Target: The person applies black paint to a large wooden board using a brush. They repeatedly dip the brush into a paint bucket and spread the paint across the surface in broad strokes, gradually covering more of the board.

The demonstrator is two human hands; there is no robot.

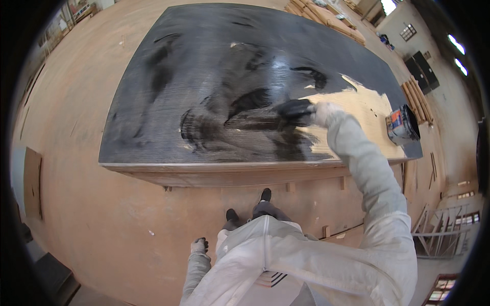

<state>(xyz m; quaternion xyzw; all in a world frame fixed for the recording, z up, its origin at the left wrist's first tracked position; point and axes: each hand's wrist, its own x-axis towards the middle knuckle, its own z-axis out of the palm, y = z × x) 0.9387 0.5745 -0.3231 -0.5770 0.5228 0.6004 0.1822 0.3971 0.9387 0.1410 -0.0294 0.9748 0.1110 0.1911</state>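
Observation:
My gloved right hand (324,114) is closed round a wide paintbrush (294,110), which is coated in black and blurred by motion. The brush rests on the top panel (168,109) of a large stack, where wet black paint lies in streaks and thick dark patches. Right of the brush, a ragged pale patch of bare wood (360,109) shows. On that side stands a paint-smeared open bucket (402,125), tilted in the view. Down by my side hangs my gloved left hand (199,246), its dark-stained fingers curled in, with nothing visible in them.
Stacked brown boards or rolls (332,20) lie beyond the panel, and more (417,99) stand behind the bucket. A metal frame (441,232) is at the lower right. At the left a brown and white panel (31,182) stands on the dusty floor (127,229).

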